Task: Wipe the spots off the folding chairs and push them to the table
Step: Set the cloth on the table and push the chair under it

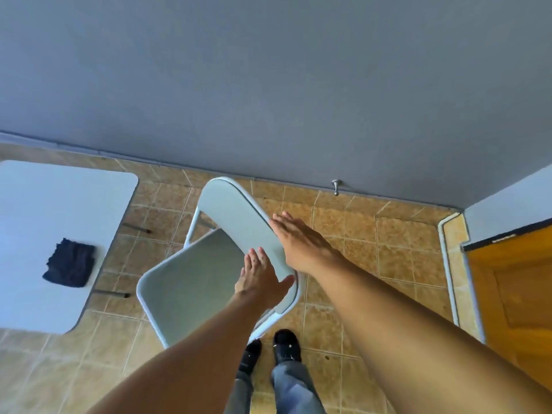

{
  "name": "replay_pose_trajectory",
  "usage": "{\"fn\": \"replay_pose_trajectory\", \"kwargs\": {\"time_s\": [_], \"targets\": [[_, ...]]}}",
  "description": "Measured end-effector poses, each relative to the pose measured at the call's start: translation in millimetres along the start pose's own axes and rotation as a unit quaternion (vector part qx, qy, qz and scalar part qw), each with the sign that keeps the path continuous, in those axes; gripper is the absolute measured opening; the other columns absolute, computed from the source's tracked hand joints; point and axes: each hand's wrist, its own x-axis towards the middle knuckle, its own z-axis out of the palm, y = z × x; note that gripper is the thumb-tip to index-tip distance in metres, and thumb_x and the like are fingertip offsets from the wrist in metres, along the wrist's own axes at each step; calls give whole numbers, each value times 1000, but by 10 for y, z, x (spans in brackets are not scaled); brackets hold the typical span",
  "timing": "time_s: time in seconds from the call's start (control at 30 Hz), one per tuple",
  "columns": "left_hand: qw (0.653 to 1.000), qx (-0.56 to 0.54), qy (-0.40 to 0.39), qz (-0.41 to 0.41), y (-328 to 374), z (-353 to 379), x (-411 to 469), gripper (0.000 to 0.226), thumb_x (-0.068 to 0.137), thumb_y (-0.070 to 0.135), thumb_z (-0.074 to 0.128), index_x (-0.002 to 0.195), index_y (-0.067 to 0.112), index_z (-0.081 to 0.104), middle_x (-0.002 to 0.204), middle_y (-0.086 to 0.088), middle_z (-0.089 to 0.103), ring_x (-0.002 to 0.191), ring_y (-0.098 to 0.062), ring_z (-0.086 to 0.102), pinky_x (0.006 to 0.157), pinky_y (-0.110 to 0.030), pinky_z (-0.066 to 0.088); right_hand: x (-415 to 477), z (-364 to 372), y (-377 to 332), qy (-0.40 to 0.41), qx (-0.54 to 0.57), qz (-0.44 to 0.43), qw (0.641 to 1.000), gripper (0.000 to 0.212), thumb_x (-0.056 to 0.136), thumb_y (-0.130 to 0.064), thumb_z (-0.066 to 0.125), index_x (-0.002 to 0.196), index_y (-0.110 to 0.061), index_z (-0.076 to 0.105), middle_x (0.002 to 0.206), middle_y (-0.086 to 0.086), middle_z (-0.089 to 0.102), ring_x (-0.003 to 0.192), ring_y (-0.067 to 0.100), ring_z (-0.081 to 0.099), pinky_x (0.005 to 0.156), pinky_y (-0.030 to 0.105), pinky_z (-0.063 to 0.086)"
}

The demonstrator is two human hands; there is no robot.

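Note:
A pale grey folding chair [191,282] stands unfolded on the tiled floor in front of me, its backrest [239,222] toward the right. My left hand [260,279] lies flat on the near end of the backrest, fingers spread, thumb at the edge. My right hand [298,240] rests flat against the right edge of the backrest, fingers extended. Neither hand holds anything. A white table [44,204] stands at the left, with a crumpled dark blue cloth [70,262] lying on it.
A grey wall [268,85] runs behind the chair, with a metal door stop [336,186] at its base. A wooden door [513,288] is at the right. My feet in dark shoes [285,346] stand just behind the chair. Table legs [110,293] show beside the chair.

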Motion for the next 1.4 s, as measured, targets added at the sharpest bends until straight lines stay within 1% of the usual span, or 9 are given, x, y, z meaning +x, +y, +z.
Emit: {"fn": "replay_pose_trajectory", "kwargs": {"time_s": [0.13,0.27,0.4,0.5,0.63,0.83,1.03,1.17,1.4], "targets": [[994,-89,23,-61,113,104,207,117,78,71,50,148,-3,-10,157,-23,-12,146,-33,-10,120,-42,5,306,25,138,-39,-44,-58,997,81,88,11,42,156,-13,7,166,3,1,152,18,-3,124,35,5],[990,-106,52,-81,186,230,453,133,67,80,51,146,-5,-13,156,-25,-13,145,-34,-15,120,-41,-1,670,94,185,-49,-136,-131,981,73,93,5,40,156,-10,6,165,7,-7,152,22,-8,124,38,3],[975,-181,56,-113,275,252,610,126,73,72,53,145,-5,-16,155,-26,-16,145,-35,-15,120,-42,0,1053,83,190,-36,-231,-227,945,69,95,11,28,156,-13,5,164,6,-12,151,22,-11,124,40,0],[965,-223,63,-124,298,289,738,122,77,63,56,144,-7,-18,155,-27,-16,145,-35,-14,120,-41,0,1335,101,198,-27,-317,-264,911,67,99,3,27,156,-20,0,164,1,-16,151,21,-15,123,42,-5],[961,-252,56,-95,345,332,827,119,80,47,62,137,-15,-22,149,-35,-21,143,-40,-18,120,-42,-4,1589,126,179,-97,-403,-313,854,59,104,-11,27,156,-26,4,164,-4,-16,150,20,-18,121,42,-12],[960,-260,54,-83,334,321,827,120,77,39,66,137,-17,-22,147,-38,-23,140,-44,-20,120,-42,-5,1650,92,165,-108,-424,-327,838,55,104,-5,25,156,-18,13,166,-1,-1,152,21,-8,122,40,-9],[953,-286,51,-91,47,262,653,118,79,32,68,140,-12,-22,149,-32,-26,141,-38,-22,118,-35,-8,1534,137,-21,-81,-406,-319,853,65,94,1,39,154,-8,16,165,10,3,152,28,-4,124,40,-5],[954,-282,52,-85,-267,179,486,112,81,28,65,142,-8,-22,152,-27,-25,143,-32,-23,120,-36,-3,1485,295,-194,-47,-382,-306,871,71,90,-9,55,152,-3,20,162,19,11,151,35,3,121,41,-6],[957,-262,56,-112,-849,137,222,105,81,21,61,147,1,-18,155,-18,-24,145,-25,-18,120,-35,3,1366,496,-593,-31,-346,-288,892,74,86,-16,61,148,2,25,157,26,20,148,41,12,122,45,-1]]}}
